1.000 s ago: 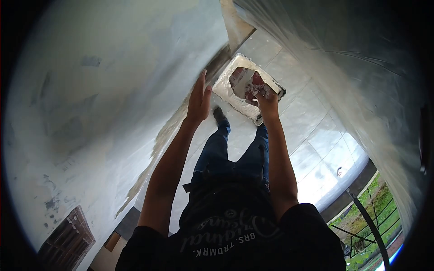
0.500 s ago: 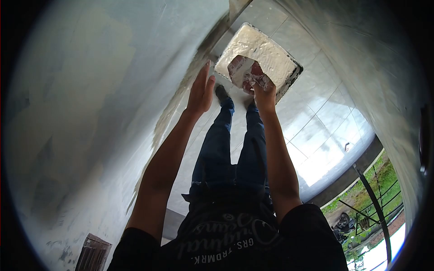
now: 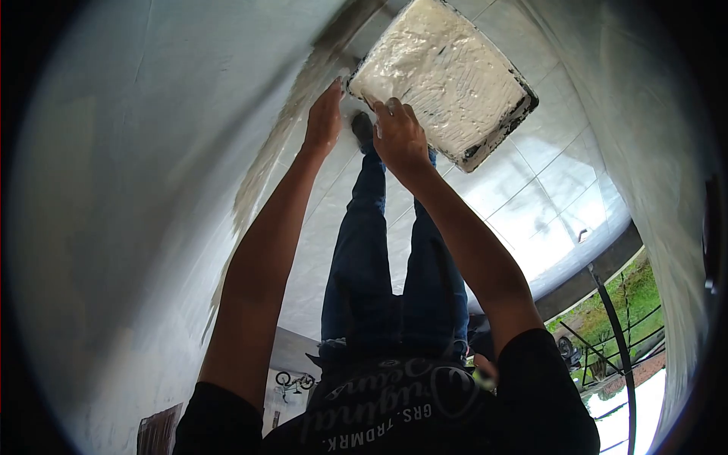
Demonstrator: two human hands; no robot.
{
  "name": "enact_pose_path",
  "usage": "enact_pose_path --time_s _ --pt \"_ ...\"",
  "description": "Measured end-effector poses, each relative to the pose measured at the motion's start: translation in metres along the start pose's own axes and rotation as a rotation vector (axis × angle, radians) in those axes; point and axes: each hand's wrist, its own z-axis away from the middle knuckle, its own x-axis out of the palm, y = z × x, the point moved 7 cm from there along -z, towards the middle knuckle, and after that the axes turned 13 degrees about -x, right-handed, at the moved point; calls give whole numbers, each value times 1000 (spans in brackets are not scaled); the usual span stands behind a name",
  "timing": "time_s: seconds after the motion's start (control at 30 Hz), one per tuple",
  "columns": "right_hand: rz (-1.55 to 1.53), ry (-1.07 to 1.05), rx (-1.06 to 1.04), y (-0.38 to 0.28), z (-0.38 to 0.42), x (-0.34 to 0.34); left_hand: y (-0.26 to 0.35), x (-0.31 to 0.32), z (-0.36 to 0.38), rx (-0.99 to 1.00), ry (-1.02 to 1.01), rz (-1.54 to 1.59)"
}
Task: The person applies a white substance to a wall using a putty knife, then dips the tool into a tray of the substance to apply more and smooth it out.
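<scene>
A broad square slab or board (image 3: 447, 83) with dark, crusted edges is coated in thick cream-coloured paste, streaked and ridged on top. Close by its near-left edge is my right hand (image 3: 400, 138), knuckles up and fingers curled. What those fingers hold is hidden beneath them; no blade shows clearly. My left hand (image 3: 324, 120) is at the slab's left corner, beside the wall, with its fingers drawn together. A whitish smear shows near its fingertips, and I cannot make out what is in it.
A grey wall (image 3: 114, 167) with pale patches rises on my left, its lower edge streaked with paste. Pale floor tiles (image 3: 531, 189) lie below, with my shoe (image 3: 362, 129) near the slab. A bicycle (image 3: 294, 383) stands behind me; dark railings (image 3: 618, 326) border greenery at lower right.
The slab appears larger and higher in view. My right hand has moved left from over the paste to its edge; the paste-covered scraper it held is now out of sight. My left fingers have drawn in.
</scene>
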Motion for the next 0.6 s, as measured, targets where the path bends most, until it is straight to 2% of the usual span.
enact_pose_path --time_s 0.03,0.1,0.2,0.4,0.6 --pt "-2 -7 5 -1 -1 4 4 3 1 -9 -2 1" --pt "56 -159 -24 -6 -4 19 4 5 3 -185 47 173" --pt "85 -236 -59 -9 -5 32 9 6 8 -314 64 191" --pt "103 -364 -45 -1 -9 49 -2 9 -6 -295 33 282" --pt "58 -395 -36 14 -13 49 -5 10 -7 -256 21 270"
